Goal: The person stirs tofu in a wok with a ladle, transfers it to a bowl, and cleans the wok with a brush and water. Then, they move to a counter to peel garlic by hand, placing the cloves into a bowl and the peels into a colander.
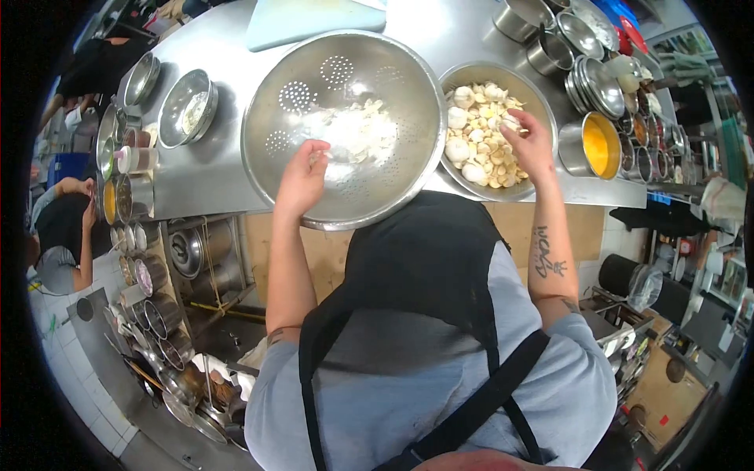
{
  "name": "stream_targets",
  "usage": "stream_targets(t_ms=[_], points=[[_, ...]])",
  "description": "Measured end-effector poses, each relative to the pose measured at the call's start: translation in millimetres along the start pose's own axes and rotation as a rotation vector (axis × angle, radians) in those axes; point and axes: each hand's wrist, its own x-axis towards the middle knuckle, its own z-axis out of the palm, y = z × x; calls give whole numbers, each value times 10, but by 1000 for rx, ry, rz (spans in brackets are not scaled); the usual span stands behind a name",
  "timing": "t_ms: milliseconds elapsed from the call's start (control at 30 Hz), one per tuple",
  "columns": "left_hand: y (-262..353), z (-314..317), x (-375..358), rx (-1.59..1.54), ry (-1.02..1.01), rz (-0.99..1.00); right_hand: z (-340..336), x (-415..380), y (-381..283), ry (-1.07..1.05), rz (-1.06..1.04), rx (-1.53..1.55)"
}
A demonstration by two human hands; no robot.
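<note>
A large steel colander (314, 71) stands on the steel counter (212, 169) and holds a heap of pale white garlic pieces (357, 129). My left hand (302, 177) is inside the colander at the heap's near left edge, fingertips bunched on a small pale piece. To the right, touching the colander, is a steel bowl (532, 90) full of garlic cloves (479, 141). My right hand (530, 141) reaches into that bowl, its fingers pinched on a clove at the right side. My grey shirt and black apron fill the bottom of the view.
A small steel bowl (188, 110) with white bits sits left of the colander. A pot of yellow liquid (601, 145) and stacked steel bowls (593, 78) stand at the right. A pale blue board (314, 20) lies behind. Another person (63, 228) works at far left beside sauce containers (129, 196).
</note>
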Motion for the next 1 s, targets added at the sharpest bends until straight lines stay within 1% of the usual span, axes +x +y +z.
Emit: stream_targets(t_ms=[67, 133, 233, 300, 333, 533, 600, 800, 933, 1000], points=[[24, 18, -1, -62, -22, 14, 9, 25, 31, 19, -54, -186], [55, 6, -30, -157, -38, 47, 56, 54, 111, 16, -44, -147], [86, 25, -28, -316, -45, -79, 49, 28, 115, -21, 24, -156], [157, 15, -58, -332, -59, -130, 36, 29, 164, -38, 60, -172], [187, 10, -71, -340, -66, -156, 21, 26, 176, -45, 55, -177], [171, 48, -82, -300, -25, -119, -46, 82, 195, -39, 38, -293], [158, 39, -83, -307, -38, -110, -49, 108, 158, -35, 45, -342], [146, 49, -111, -300, -22, -110, -7, 110, 50, -62, 4, -372], [167, 3, -106, -220, -61, -157, -8, 68, 45, -116, 47, -349], [142, 61, -101, -230, -2, -85, -20, 47, 34, -133, 89, -353]])
